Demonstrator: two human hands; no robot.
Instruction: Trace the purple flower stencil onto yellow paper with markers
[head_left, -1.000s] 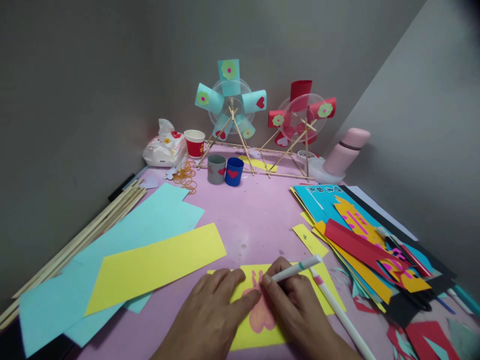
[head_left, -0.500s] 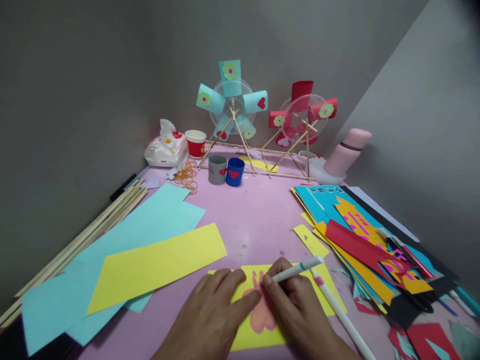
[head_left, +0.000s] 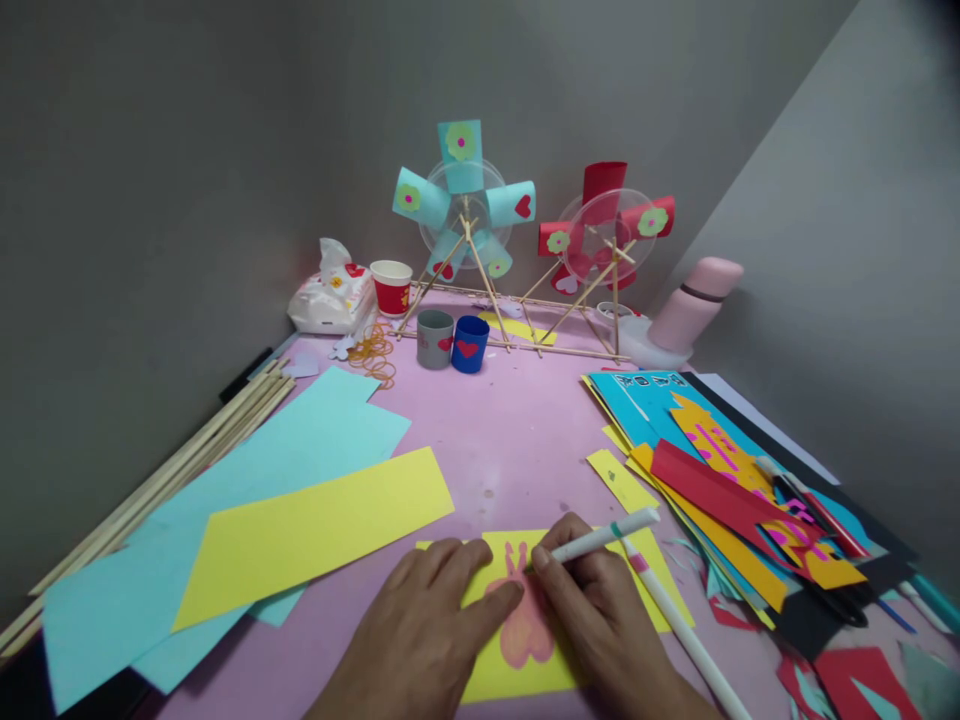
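A yellow paper sheet (head_left: 480,685) lies on the table close to me, bearing a pink butterfly drawing (head_left: 525,640) with two thin antennae at its top. My left hand (head_left: 431,615) rests flat on the sheet's left part, fingers stretched out, thumb touching the drawing's edge. Pinched in my right hand (head_left: 592,600) is a white marker with a teal band (head_left: 604,535), its tip at the top right of the butterfly. A second white marker with a pink band (head_left: 675,615) lies across the sheet's right side, beside my right hand.
Yellow (head_left: 315,530) and light blue paper (head_left: 285,450) lie left, beside wooden sticks (head_left: 187,470). Coloured sheets (head_left: 637,400), markers and scraps cover the right. Behind stand grey (head_left: 435,345) and blue paper cups (head_left: 470,352), two stick-framed paper wheels (head_left: 466,225) and a pink bottle (head_left: 690,310).
My right hand has shifted slightly right with the marker, showing more of the antennae and the butterfly's right side. My left hand stays in place.
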